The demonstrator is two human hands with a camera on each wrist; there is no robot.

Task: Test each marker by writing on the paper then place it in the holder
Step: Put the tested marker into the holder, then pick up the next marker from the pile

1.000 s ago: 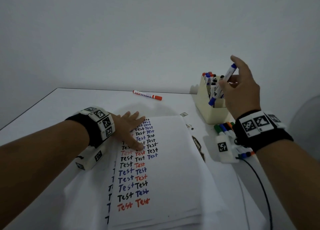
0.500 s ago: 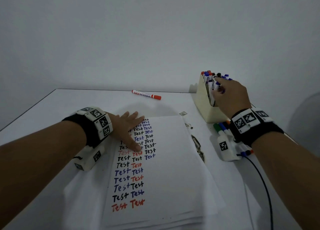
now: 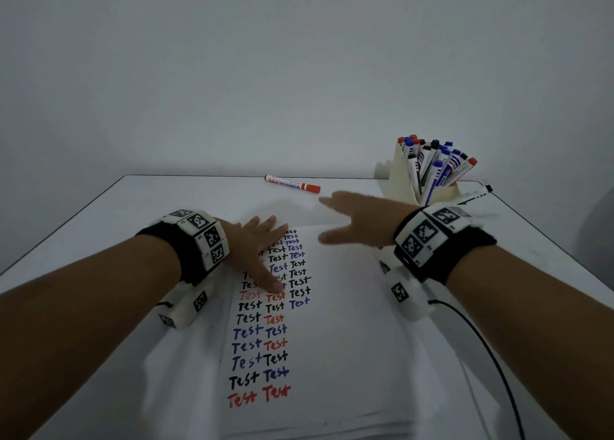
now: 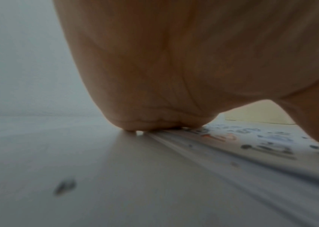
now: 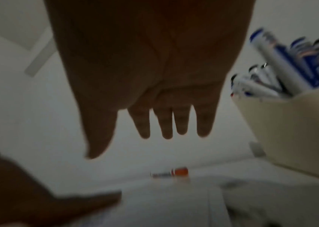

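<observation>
A red-capped marker (image 3: 292, 183) (image 5: 169, 174) lies alone on the table near its far edge. My right hand (image 3: 358, 220) (image 5: 154, 86) hovers empty over the top of the paper, fingers straight and spread, short of that marker. My left hand (image 3: 257, 252) (image 4: 174, 69) lies flat on the paper (image 3: 319, 340), pressing it down beside rows of "Test" in black, blue and red. The cream holder (image 3: 407, 177) (image 5: 291, 130) at the back right is packed with several markers.
The paper lies on top of a stack of sheets over a white cloth (image 3: 179, 373). A thin pen (image 3: 475, 194) lies behind the holder. A black cable (image 3: 491, 356) runs from my right wrist down the table's right side.
My right hand put the blue marker into the holder, let go, and swung left and forward, now empty over the paper's top edge. My left hand has stayed on the paper.
</observation>
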